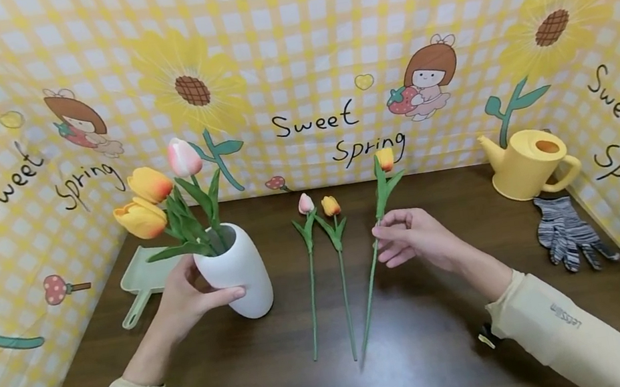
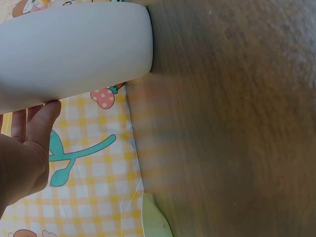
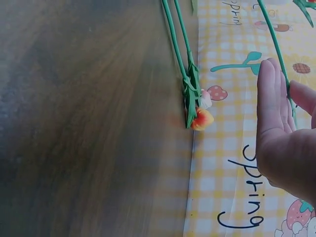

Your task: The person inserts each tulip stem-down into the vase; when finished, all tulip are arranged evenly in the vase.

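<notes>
My left hand [image 1: 187, 299] grips the white vase [image 1: 240, 275], thumb across its front, the other fingers partly hidden; I can't tell whether its base touches the worktop [image 1: 290, 372]. My right hand [image 1: 417, 237] pinches a raised yellow tulip [image 1: 382, 194] by its stem, just below the leaves, right of two lying tulips [image 1: 335, 230]. That grip seems high, so I'd mind the swinging lower end, pinch lightly and hold the vase firm.

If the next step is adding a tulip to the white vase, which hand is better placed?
Probably the right hand: it pinches a yellow-orange tulip, while the left hand grips the white vase.
</notes>
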`<state>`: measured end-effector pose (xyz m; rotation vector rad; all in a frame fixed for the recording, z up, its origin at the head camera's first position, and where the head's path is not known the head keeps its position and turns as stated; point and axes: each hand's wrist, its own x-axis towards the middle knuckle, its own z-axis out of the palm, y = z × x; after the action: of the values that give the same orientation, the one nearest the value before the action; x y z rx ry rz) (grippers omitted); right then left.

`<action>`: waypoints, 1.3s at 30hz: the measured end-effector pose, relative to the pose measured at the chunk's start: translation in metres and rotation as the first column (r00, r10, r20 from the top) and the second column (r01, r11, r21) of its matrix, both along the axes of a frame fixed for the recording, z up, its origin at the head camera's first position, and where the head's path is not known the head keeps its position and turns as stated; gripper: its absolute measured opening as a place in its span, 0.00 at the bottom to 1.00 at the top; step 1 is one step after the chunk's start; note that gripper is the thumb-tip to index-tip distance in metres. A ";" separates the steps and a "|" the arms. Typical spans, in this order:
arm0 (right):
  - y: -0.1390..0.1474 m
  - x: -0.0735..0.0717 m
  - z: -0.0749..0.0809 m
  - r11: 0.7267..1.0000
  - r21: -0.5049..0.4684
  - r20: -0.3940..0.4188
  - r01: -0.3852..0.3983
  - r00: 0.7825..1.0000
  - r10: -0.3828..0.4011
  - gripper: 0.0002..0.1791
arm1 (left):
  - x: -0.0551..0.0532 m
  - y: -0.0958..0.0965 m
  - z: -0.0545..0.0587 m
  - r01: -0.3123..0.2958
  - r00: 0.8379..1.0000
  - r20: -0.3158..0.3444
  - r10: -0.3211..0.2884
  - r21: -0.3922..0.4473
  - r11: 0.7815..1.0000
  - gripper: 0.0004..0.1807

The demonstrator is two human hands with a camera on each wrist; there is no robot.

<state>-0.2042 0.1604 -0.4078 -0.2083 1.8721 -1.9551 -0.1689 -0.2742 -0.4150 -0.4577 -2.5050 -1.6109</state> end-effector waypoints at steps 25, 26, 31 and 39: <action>0.004 0.026 0.017 0.987 -0.159 -0.142 0.036 0.988 -0.058 0.10 | 0.001 0.002 0.001 -0.004 1.000 0.003 0.004 -0.025 1.000 0.44; 0.004 0.026 0.017 0.985 -0.169 -0.151 0.035 0.987 -0.061 0.09 | 0.002 0.002 0.002 -0.004 1.000 0.005 0.004 -0.024 1.000 0.44; 0.002 0.029 0.021 0.969 -0.240 -0.204 0.050 0.974 -0.100 0.07 | 0.002 0.002 0.002 -0.002 1.000 0.011 0.002 -0.020 1.000 0.44; 0.001 0.034 0.038 0.931 -0.360 -0.282 0.060 0.944 -0.170 0.02 | 0.002 0.002 0.002 -0.006 1.000 0.006 0.006 -0.030 1.000 0.44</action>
<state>-0.1704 0.1617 -0.3696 -0.5497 1.7334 -2.4497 -0.1673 -0.2720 -0.4131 -0.4491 -2.5360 -1.5768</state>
